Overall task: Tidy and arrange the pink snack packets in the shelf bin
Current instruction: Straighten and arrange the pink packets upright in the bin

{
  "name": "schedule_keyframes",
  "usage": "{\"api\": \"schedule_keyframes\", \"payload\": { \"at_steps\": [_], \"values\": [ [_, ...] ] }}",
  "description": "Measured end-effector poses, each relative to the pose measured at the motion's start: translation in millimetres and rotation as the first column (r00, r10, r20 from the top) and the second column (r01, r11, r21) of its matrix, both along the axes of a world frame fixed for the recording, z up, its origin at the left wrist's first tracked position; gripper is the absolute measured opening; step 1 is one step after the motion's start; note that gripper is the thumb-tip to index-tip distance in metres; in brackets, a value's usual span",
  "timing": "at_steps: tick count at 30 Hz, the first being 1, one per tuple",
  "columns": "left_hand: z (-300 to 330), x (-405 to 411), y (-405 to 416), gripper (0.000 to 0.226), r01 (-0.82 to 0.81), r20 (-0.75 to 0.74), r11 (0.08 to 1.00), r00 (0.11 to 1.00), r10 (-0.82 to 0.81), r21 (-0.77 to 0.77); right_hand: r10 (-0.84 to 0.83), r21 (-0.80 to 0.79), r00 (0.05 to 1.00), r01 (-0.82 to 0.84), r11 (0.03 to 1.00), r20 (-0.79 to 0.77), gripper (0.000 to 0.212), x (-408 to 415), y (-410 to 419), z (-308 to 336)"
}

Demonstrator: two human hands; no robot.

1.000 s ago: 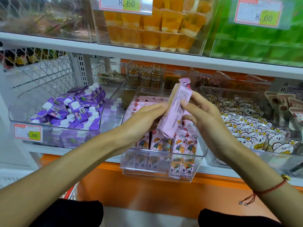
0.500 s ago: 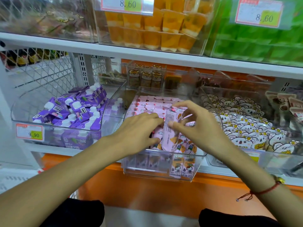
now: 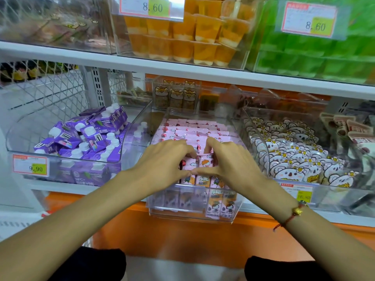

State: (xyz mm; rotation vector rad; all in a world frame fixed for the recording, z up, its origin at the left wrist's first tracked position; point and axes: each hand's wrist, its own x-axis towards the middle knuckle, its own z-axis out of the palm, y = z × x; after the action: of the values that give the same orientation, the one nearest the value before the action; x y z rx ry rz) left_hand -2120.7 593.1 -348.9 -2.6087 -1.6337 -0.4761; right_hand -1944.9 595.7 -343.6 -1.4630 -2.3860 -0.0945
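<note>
Both my hands are inside the clear shelf bin (image 3: pixel 235 211) at the middle of the lower shelf (image 3: pixel 60 190), working on the pink snack packets (image 3: pixel 194 129). My left hand (image 3: pixel 164 161) lies palm down over the front rows, its fingers curled onto the tops of the packets. My right hand (image 3: pixel 229 161) faces it, thumb low and forefinger raised, and the two together pinch one upright packet (image 3: pixel 204 160) between their fingertips, near the front centre of the bin. Behind my hands the packets lie in flat, overlapping rows reaching to the back wall; in front of them more packets stand on end against the bin's front wall. A red cord bracelet (image 3: pixel 292 216) with a gold bead sits on my right wrist. The bin to the left holds purple drink cartons (image 3: pixel 87 136) with white caps and carries a 9.90 price tag (image 3: pixel 30 166). The bin to the right holds white bear-faced packets (image 3: pixel 300 159). On the upper shelf stand orange jelly cups (image 3: pixel 182 37) and a green-filled bin (image 3: pixel 316 51), each tagged 8.60.
</note>
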Motion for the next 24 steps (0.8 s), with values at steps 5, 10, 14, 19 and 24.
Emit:
{"api": "schedule_keyframes", "payload": {
  "at_steps": [5, 10, 14, 19, 24],
  "values": [
    [-4, -2, 1, 0.043, 0.01, 0.033, 1.0, 0.999, -0.01, 0.007, 0.027, -0.064, 0.998, -0.024, 0.998, 0.058, 0.042, 7, -2, -3],
    [-7, -3, 3, 0.043, 0.07, -0.013, 0.998, 0.997, -0.069, 0.002, 0.029, 0.028, 0.985, -0.034, 0.999, 0.172, 0.044, 7, -7, -6],
    [-4, -4, 2, 0.036, 0.103, -0.014, 0.994, 0.995, -0.103, -0.041, 0.018, 0.181, 0.983, -0.052, 0.982, 0.182, 0.039, 19, -10, 4],
    [19, 2, 22, 0.022, 0.022, 0.178, 1.0, 0.984, -0.022, 0.002, -0.159, 0.198, 0.976, 0.187, 0.962, -0.15, 0.042, 44, -4, 11],
    [33, 31, 91, 0.03, 0.005, 0.241, 0.995, 0.97, 0.02, -0.102, -0.223, -0.096, 0.899, 0.202, 0.975, -0.377, 0.033, 53, 2, -1]
  ]
}}
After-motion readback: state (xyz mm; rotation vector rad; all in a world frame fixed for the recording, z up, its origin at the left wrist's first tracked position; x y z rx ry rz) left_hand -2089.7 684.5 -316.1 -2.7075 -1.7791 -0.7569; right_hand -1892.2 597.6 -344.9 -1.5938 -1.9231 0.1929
